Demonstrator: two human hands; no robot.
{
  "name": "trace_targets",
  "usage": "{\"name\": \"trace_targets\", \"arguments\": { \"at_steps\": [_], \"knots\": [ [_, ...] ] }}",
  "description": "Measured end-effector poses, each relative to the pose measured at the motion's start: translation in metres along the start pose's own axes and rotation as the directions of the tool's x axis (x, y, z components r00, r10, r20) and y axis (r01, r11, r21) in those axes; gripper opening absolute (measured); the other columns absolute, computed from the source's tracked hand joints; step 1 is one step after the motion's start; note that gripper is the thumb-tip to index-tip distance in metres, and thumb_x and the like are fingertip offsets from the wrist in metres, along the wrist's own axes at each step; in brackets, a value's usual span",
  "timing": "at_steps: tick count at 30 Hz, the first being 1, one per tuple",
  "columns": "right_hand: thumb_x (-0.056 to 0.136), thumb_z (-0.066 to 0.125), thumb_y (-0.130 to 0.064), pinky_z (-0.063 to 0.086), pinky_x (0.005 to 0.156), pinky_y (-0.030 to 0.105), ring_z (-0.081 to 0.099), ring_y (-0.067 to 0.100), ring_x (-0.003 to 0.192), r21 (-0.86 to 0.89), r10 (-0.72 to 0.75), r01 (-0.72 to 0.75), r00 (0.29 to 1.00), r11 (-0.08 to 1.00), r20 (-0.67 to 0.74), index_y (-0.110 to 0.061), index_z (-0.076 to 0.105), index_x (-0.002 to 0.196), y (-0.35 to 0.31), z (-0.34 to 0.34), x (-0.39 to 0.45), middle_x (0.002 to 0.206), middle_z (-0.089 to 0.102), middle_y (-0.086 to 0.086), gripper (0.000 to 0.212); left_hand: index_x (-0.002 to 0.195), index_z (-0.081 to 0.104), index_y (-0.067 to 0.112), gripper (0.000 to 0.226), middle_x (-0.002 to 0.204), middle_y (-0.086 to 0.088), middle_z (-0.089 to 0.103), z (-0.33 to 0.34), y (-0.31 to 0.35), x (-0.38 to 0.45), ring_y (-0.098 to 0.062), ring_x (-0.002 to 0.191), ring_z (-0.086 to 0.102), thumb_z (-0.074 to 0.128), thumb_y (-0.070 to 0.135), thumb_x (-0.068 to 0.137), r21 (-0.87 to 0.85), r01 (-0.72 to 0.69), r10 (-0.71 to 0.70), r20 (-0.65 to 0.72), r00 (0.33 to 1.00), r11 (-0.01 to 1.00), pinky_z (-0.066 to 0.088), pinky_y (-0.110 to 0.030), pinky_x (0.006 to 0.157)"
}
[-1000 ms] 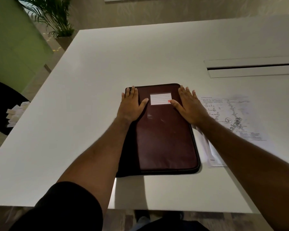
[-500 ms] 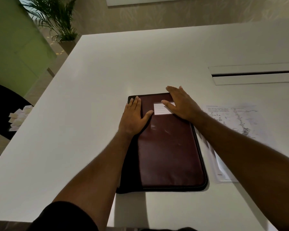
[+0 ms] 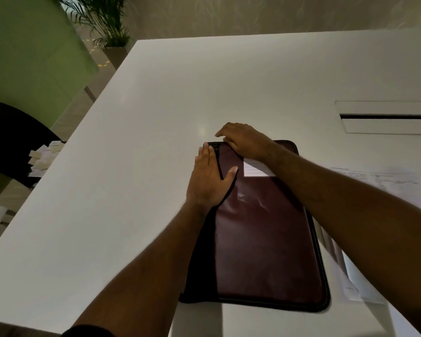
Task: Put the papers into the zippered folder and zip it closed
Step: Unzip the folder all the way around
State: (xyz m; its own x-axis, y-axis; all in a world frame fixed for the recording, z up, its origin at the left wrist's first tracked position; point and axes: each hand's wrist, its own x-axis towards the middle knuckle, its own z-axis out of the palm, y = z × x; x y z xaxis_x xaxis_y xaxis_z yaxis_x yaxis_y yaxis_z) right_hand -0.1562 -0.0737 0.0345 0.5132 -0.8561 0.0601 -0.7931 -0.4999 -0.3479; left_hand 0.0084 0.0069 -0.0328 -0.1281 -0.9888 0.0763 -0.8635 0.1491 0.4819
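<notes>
A dark red zippered folder with a black spine and a white label lies closed on the white table. My left hand lies flat and open on its upper left part, over the spine. My right hand reaches across to the folder's far left corner, fingers bent over the top zipper edge. Whether it holds the zipper pull is hidden. Printed papers lie on the table right of the folder, partly under my right forearm, and more sheets stick out by the folder's right edge.
A long cable slot is cut into the table at the far right. Left of the table stands a black chair with small paper slips on it. A potted plant stands beyond the table's far left corner.
My right hand has moved from the folder's right side across the label to its far left corner. My left hand stays flat on the folder. The view has shifted left.
</notes>
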Motion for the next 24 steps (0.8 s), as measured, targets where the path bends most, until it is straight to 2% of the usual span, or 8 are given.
{"name": "trace_targets", "arguments": {
  "at_steps": [4,7,10,14,20,24],
  "knots": [
    [0.105,0.050,0.000,0.041,0.108,0.047,0.064,0.023,0.123,-0.035,-0.039,0.041,0.997,0.999,0.063,-0.018,0.067,0.136,-0.002,0.002,0.021,0.138,0.066,0.005,0.040,0.166,0.003,0.006,0.094,0.175,-0.009,0.003,0.000,0.000,0.001,-0.019,0.162,-0.004,0.035,0.067,0.101,-0.006,0.002,-0.002,0.004,1.000,1.000,-0.005,-0.031,0.128],
    [0.104,0.052,-0.003,0.047,0.103,0.040,0.063,0.018,0.117,0.022,-0.057,0.054,0.990,0.998,0.128,-0.024,0.073,0.127,-0.002,0.002,0.034,0.127,0.067,-0.001,0.038,0.166,0.003,0.007,0.095,0.175,-0.009,0.005,-0.001,0.001,0.000,-0.019,0.162,-0.002,0.037,0.068,0.101,-0.021,-0.003,0.003,-0.003,1.000,1.000,0.000,-0.033,0.130],
    [0.102,0.054,0.000,0.051,0.102,0.038,0.063,0.017,0.115,0.108,-0.055,0.035,0.980,0.994,0.192,-0.021,0.077,0.122,0.000,0.000,0.044,0.122,0.067,0.000,0.036,0.166,0.003,0.007,0.096,0.175,-0.008,0.005,-0.002,0.001,-0.001,-0.020,0.162,-0.001,0.037,0.068,0.100,-0.013,0.000,0.000,-0.011,1.000,1.000,0.002,-0.034,0.130],
    [0.101,0.061,-0.001,0.052,0.103,0.040,0.064,0.022,0.116,0.103,-0.079,0.057,0.970,0.993,0.231,-0.014,0.078,0.121,0.003,-0.005,0.055,0.123,0.070,0.006,0.029,0.166,0.002,0.009,0.096,0.176,-0.007,0.003,-0.002,0.002,-0.001,-0.020,0.162,-0.001,0.037,0.069,0.100,-0.015,0.010,-0.010,-0.007,1.000,1.000,0.001,-0.032,0.129],
    [0.103,0.066,-0.007,0.051,0.100,0.038,0.062,0.023,0.116,0.130,-0.124,0.090,0.950,0.987,0.288,-0.013,0.077,0.126,0.009,-0.008,0.067,0.124,0.070,0.010,0.027,0.167,-0.001,0.012,0.099,0.176,-0.003,-0.002,-0.002,0.002,-0.002,-0.016,0.162,-0.004,0.039,0.072,0.098,-0.027,0.040,-0.041,-0.016,0.999,0.999,0.003,-0.028,0.124],
    [0.104,0.064,-0.008,0.041,0.096,0.024,0.054,0.011,0.114,0.171,-0.152,0.101,0.936,0.980,0.318,-0.019,0.069,0.139,0.011,-0.005,0.076,0.121,0.061,-0.002,0.037,0.167,-0.002,0.013,0.100,0.176,-0.003,-0.004,-0.004,0.004,-0.003,-0.015,0.161,-0.005,0.041,0.071,0.098,-0.052,0.055,-0.056,-0.003,0.998,0.997,0.006,-0.030,0.127]
  ]
}}
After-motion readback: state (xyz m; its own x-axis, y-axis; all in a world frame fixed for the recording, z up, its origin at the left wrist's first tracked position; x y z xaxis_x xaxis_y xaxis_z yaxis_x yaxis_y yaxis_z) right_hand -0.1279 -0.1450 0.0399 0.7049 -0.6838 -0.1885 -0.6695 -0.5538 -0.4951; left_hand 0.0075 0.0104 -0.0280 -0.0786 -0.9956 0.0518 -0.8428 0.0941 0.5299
